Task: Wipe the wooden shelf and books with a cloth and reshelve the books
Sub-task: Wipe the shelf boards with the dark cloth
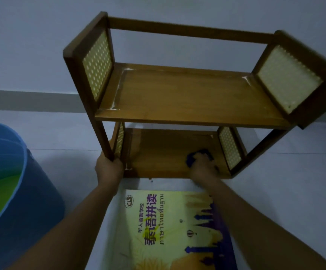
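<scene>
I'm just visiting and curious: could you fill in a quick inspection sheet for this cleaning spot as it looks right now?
Surface: pale floor, shelf standing on it.
Job's things: wooden shelf, both tiers bare of books, white dust in the top tier's corners; blue cloth on the lower board; yellow book lying flat on the floor in front.
Clutter: blue bucket at left.
Grippers: left hand grips the shelf's front left post; right hand presses the cloth.
Cables: nothing seen.
Surroundings: plain wall with grey skirting.
</scene>
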A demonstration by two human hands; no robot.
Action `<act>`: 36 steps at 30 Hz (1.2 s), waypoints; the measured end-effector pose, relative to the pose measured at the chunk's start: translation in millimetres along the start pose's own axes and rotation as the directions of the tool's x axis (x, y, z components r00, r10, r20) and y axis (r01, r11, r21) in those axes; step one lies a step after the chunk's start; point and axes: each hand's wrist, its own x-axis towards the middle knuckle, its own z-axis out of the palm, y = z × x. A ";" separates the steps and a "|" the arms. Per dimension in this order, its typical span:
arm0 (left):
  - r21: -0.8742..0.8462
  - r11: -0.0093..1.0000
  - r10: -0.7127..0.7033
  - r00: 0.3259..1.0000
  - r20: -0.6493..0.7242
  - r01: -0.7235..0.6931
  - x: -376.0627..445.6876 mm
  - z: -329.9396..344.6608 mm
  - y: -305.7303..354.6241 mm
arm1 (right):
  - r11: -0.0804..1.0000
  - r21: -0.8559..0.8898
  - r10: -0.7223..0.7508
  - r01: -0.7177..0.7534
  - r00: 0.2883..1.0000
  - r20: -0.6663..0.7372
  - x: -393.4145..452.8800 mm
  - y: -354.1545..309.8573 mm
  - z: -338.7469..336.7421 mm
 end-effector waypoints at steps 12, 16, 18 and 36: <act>0.002 1.000 -0.019 0.999 0.028 0.019 6.9 -0.7 -5.4 | 0.913 -0.129 -0.405 0.386 0.897 -0.180 35.3 -0.9 15.0; 0.029 1.000 -0.012 0.999 0.048 0.011 8.2 -2.6 -6.1 | 0.982 -0.179 0.012 -0.062 0.964 -0.266 56.9 -19.9 5.2; 0.024 1.000 -0.014 0.999 0.037 0.013 9.2 -2.8 -9.4 | 0.979 -0.196 0.019 -0.049 0.989 -0.148 51.9 -72.5 19.0; -0.010 1.000 0.000 0.999 0.039 0.000 -2.6 -5.0 -5.7 | 0.861 0.122 -0.509 0.494 0.839 0.194 -7.7 7.1 -10.4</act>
